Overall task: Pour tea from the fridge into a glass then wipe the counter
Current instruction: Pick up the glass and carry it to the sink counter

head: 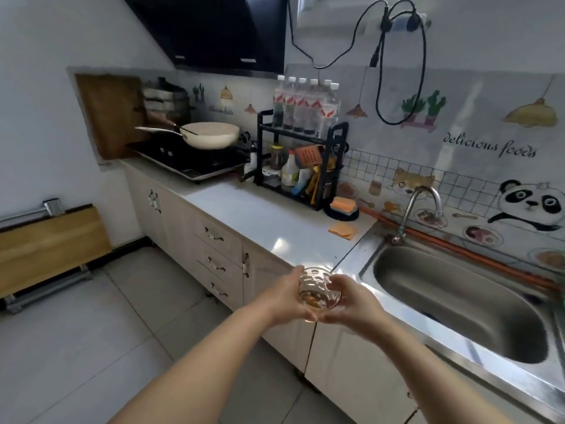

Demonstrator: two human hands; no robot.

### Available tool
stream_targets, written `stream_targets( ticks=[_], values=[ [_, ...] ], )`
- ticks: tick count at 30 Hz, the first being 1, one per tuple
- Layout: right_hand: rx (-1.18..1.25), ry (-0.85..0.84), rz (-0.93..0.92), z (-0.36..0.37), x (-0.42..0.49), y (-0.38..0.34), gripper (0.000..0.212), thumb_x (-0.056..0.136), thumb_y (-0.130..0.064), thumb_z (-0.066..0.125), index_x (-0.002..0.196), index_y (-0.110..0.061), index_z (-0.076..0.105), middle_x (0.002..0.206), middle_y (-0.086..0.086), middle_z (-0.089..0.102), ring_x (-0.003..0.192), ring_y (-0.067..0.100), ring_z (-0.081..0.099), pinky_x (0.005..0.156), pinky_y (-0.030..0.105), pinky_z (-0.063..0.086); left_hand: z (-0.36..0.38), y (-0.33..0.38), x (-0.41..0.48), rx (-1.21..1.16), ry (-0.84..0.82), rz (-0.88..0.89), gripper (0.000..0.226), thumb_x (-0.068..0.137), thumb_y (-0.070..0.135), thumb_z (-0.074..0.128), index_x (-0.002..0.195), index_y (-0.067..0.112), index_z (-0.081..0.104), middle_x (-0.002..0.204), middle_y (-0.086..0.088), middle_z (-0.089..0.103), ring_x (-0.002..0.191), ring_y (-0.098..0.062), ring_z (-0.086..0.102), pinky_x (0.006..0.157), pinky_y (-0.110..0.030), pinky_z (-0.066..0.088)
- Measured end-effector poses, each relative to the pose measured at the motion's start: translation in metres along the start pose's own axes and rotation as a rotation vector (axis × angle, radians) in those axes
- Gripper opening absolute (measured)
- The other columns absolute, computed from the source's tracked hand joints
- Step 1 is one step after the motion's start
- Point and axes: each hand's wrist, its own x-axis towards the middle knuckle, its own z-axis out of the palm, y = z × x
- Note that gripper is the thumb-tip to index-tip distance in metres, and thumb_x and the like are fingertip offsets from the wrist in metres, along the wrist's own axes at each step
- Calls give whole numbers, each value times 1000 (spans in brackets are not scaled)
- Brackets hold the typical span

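A clear patterned glass (318,290) with some amber liquid at its bottom is held between both hands at the counter's front edge. My left hand (289,298) wraps its left side and my right hand (348,304) cups its right side. The glass hangs in the air just in front of the pale counter (269,218). An orange cloth (343,231) lies folded on the counter near the sink. No tea bottle or fridge is in view.
A steel sink (458,304) with a tap (420,206) is on the right. A black rack (302,154) of bottles and a sponge (344,205) stand at the back. A stove with a cream pan (214,134) is on the far left.
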Motion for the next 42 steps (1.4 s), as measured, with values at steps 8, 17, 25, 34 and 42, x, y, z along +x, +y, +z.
stream_targets(
  ticks=[8,17,25,34,42],
  values=[
    [15,80,89,-5,128,4,81,57,-29,85,127,-21,45,112,-9,55,84,3,60,72,18,44,-56,-23,130,144,-56,55,102,61,36,82,142,20,22,131,-4,53,116,-22,52,95,-33,45],
    [-38,71,120,-10,270,45,87,55,-37,86,128,-19,43,119,-5,55,92,10,59,83,29,52,-72,-56,278,195,-124,47,103,65,35,80,144,17,16,135,-6,50,119,-24,49,94,-33,42],
    [40,60,169,-21,386,93,88,56,-38,83,130,-16,40,115,-4,55,96,8,53,81,17,44,-76,-73,401,189,-129,14,99,62,35,80,142,17,25,129,-4,57,115,-20,55,91,-28,47],
    [126,47,317,-9,462,133,91,55,-29,87,132,-24,39,123,-6,55,99,7,53,86,23,45,-69,-103,485,201,-217,-32,106,63,32,81,145,19,16,137,-5,50,123,-21,47,100,-33,41],
    [153,97,349,16,492,148,88,48,-30,90,124,-18,47,113,-2,62,97,12,60,83,27,51,-62,-140,530,239,-343,-56,104,68,34,77,146,20,11,135,-10,51,123,-26,49,100,-33,40]
  ],
)
